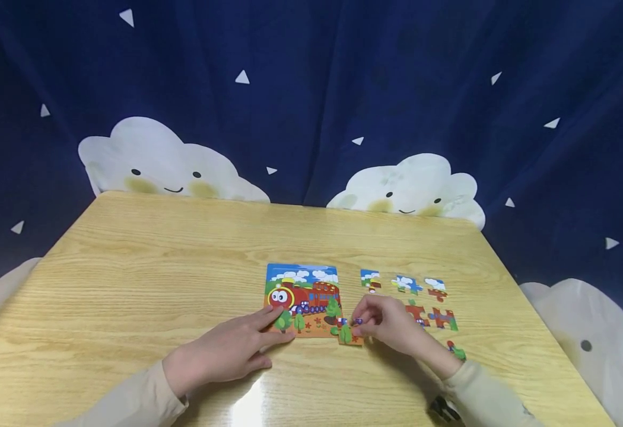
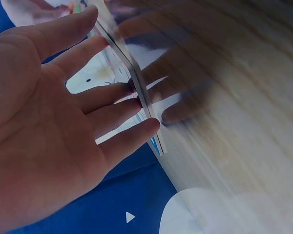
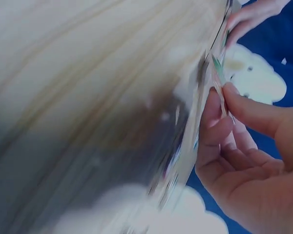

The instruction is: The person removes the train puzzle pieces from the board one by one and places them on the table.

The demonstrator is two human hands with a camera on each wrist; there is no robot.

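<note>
A flat square puzzle board [image 1: 303,290] with a red train picture lies on the table. My left hand [image 1: 231,350] rests at its lower left corner; in the left wrist view the fingers [image 2: 115,117] are fairly straight and touch the board's edge. Just off the board's lower right corner, my right hand [image 1: 388,323] pinches a puzzle piece [image 1: 346,335] with a green tree on orange ground. The right wrist view shows that piece [image 3: 219,73] edge-on between thumb and fingers, tilted. Whether it touches the board cannot be made out.
Several loose puzzle pieces lie in rows to the right, among them a cloud piece [image 1: 406,283], a red train piece [image 1: 442,318] and a green one [image 1: 456,350] beside my right forearm. A dark blue curtain [image 1: 301,89] and white cloud cutouts [image 1: 407,190] stand behind the wooden table [image 1: 156,267].
</note>
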